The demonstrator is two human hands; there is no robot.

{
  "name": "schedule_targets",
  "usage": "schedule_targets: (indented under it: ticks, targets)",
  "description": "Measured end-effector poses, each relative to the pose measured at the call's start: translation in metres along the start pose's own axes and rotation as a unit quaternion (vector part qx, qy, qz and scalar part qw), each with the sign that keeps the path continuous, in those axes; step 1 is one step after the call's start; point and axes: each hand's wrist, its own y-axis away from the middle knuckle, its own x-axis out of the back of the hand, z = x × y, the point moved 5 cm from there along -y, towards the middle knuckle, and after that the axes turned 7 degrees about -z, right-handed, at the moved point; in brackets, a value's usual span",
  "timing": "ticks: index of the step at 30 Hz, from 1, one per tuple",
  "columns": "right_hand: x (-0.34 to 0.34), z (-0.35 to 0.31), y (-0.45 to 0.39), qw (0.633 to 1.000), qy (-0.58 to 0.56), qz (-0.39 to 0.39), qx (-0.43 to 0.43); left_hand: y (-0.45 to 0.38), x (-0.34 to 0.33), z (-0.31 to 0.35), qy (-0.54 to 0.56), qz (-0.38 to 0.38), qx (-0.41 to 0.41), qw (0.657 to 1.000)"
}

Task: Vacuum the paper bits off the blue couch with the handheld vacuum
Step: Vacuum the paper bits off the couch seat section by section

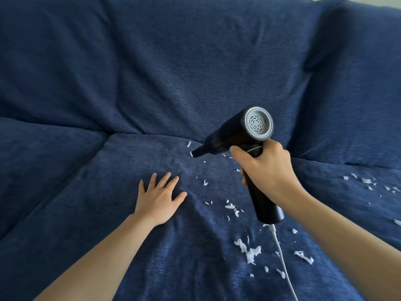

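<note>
While a white cord [282,257] is trailing across the nearest part of the seat, white paper bits [249,252] are lying scattered around it on the blue couch [108,235]. Left hand [159,197] is lying flat on the cushion, fingers spread, holding nothing. Right hand [265,170] is gripping the black handheld vacuum [238,135] by its handle, nozzle pointing down-left just beside a scrap. Couch backrest [173,61] is standing behind.

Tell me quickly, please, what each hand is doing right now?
Left hand: open, fingers spread flat on the couch.
Right hand: gripping the handheld vacuum.
</note>
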Motion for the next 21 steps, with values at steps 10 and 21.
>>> schedule_targets:
  ticks: [10,21]
  targets:
    - [-0.021,0.004,-0.045,1.0,-0.002,0.009,0.014,-0.002,-0.008,-0.002,-0.03,0.022,0.007,0.999]
    - [-0.02,0.009,-0.048,1.0,-0.005,-0.006,0.009,-0.002,-0.008,-0.003,-0.033,0.022,0.012,0.999]
